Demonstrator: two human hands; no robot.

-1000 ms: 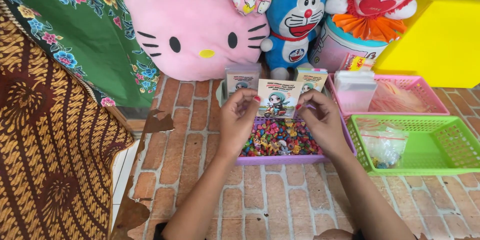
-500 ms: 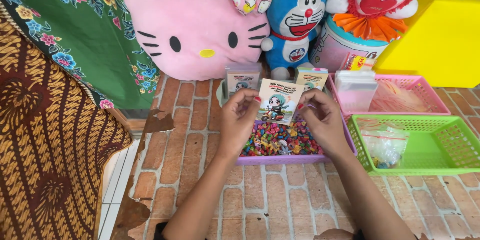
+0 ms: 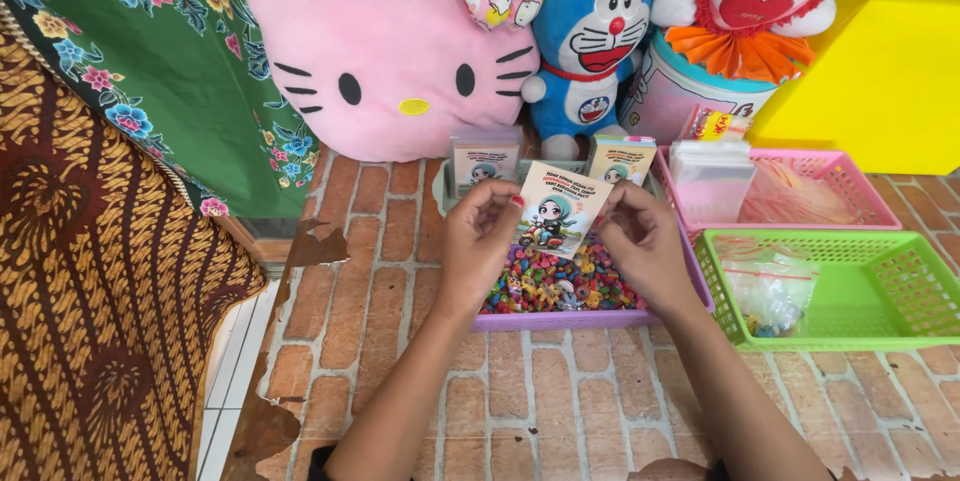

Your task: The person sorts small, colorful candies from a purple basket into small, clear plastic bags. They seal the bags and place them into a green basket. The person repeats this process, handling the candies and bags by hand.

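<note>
— What are the hands holding?
— Left hand (image 3: 480, 241) and right hand (image 3: 640, 241) pinch a small card (image 3: 560, 209) above a purple tray (image 3: 560, 320) of colourful beads (image 3: 550, 286), seemingly.
— Nearby?
— A green basket (image 3: 880, 326).

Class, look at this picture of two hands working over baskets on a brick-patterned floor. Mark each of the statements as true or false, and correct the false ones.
1. Both hands, left hand and right hand, hold the small printed cartoon card. True.
2. The purple plastic tray under the hands holds colourful beads. True.
3. The green plastic basket is stacked with cards. False: it holds a small clear bag.
4. The pink cat-face cushion lies inside the pink plastic basket. False: it stands behind the tray.
</note>
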